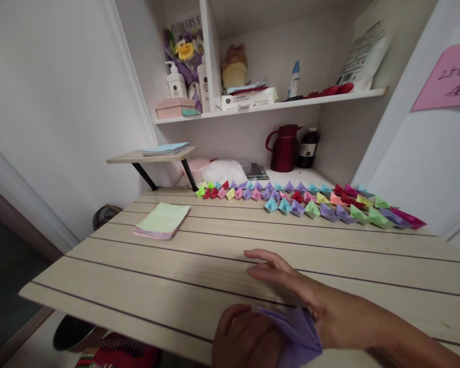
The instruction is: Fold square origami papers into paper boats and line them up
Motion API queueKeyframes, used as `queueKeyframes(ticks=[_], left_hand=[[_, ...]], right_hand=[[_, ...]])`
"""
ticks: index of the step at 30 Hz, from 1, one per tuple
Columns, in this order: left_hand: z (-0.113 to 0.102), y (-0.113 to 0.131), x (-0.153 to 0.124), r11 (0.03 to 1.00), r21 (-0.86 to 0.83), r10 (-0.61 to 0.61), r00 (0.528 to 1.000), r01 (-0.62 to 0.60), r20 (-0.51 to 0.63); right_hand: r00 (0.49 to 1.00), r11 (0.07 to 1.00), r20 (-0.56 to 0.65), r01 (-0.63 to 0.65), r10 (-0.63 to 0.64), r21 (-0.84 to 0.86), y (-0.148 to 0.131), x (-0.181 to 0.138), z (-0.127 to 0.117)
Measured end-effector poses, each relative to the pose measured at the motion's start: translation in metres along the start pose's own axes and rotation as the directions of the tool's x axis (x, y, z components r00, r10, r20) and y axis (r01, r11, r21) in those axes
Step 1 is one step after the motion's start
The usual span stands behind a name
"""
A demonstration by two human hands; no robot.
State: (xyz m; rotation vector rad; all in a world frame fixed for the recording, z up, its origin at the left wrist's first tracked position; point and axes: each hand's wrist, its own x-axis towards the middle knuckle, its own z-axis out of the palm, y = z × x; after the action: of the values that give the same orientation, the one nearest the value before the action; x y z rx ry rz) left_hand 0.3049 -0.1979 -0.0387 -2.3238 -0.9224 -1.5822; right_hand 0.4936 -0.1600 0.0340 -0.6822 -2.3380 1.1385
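The left hand [249, 335] grips the purple paper [299, 335] near the front of the worktop [203, 237]. The right hand [304, 289] is open right beside it. Paper boats [312, 209] sit in rows behind.

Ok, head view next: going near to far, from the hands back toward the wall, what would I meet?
Purple folded paper at the left hand → rows of paper boats → red jug.
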Motion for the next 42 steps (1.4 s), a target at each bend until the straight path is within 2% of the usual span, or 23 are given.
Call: queueKeyframes(ticks=[2, 4, 10, 15, 18, 21, 23, 25, 29, 30, 32, 34, 36, 38, 40, 42], left_hand=[[0.010, -0.001, -0.001, 0.999, -0.023, 0.038, 0.995, -0.040, -0.088], [0.016, -0.001, -0.003, 0.998, -0.034, 0.044, 0.995, -0.047, -0.094], [0.003, -0.002, -0.008, 0.998, -0.019, -0.054, 0.992, 0.057, 0.112], [-0.003, -0.007, -0.013, 0.992, -0.062, -0.104, 0.986, 0.113, 0.131], [-0.004, -0.009, -0.013, 0.984, -0.070, -0.152, 0.979, 0.162, 0.134], [-0.005, -0.009, -0.010, 0.974, -0.018, -0.219, 0.961, 0.225, 0.170], [-0.006, -0.011, -0.010, 0.977, 0.035, -0.214, 0.948, 0.211, 0.238], [-0.011, -0.017, -0.012, 0.989, 0.046, -0.149, 0.938, 0.142, 0.314], [-0.035, -0.038, -0.016, 0.998, -0.069, 0.023, 0.916, 0.006, 0.401], [-0.043, -0.043, -0.014, 0.998, -0.056, 0.050, 0.912, -0.030, 0.408], [-0.057, -0.050, -0.008, 0.991, 0.135, -0.042, 0.946, -0.002, 0.320], [-0.065, -0.052, 0.002, 0.958, 0.270, 0.009, 0.947, -0.101, 0.322], [-0.065, -0.051, 0.010, 0.908, 0.318, 0.133, 0.908, -0.273, 0.398], [-0.059, -0.049, 0.011, 0.866, 0.303, 0.233, 0.857, -0.398, 0.459], [-0.051, -0.049, 0.005, 0.831, 0.278, 0.298, 0.809, -0.481, 0.507], [-0.046, -0.049, -0.004, 0.820, 0.270, 0.319, 0.794, -0.506, 0.518]], right_hand=[[0.999, 0.999, 0.031, 0.034, -0.033, -0.029, -0.003, 0.001, 0.000], [0.998, 0.998, 0.049, 0.049, -0.047, -0.045, -0.005, 0.002, 0.000], [0.999, 0.999, -0.031, 0.012, -0.011, 0.033, -0.005, 0.004, -0.002], [0.998, 0.984, -0.059, -0.002, 0.013, 0.180, 0.002, 0.006, -0.004], [0.987, 0.950, -0.085, -0.110, 0.140, 0.293, 0.010, 0.009, -0.002], [0.942, 0.850, -0.106, -0.234, 0.318, 0.473, 0.020, 0.010, 0.001], [0.924, 0.794, -0.092, -0.263, 0.370, 0.549, 0.026, 0.010, 0.000], [0.916, 0.774, -0.065, -0.293, 0.395, 0.562, 0.030, 0.009, -0.004], [0.897, 0.799, 0.025, -0.405, 0.441, 0.444, 0.034, 0.010, -0.019], [0.893, 0.814, 0.063, -0.433, 0.446, 0.388, 0.034, 0.012, -0.022], [0.874, 0.837, 0.164, -0.485, 0.457, 0.253, 0.031, 0.018, -0.026], [0.847, 0.859, 0.245, -0.505, 0.472, 0.090, 0.026, 0.028, -0.026], [0.835, 0.875, 0.274, -0.481, 0.477, -0.059, 0.023, 0.040, -0.023], [0.847, 0.891, 0.278, -0.428, 0.454, -0.151, 0.021, 0.050, -0.019], [0.872, 0.905, 0.261, -0.363, 0.414, -0.221, 0.019, 0.054, -0.014], [0.892, 0.897, 0.219, -0.324, 0.395, -0.300, 0.016, 0.052, -0.009]])
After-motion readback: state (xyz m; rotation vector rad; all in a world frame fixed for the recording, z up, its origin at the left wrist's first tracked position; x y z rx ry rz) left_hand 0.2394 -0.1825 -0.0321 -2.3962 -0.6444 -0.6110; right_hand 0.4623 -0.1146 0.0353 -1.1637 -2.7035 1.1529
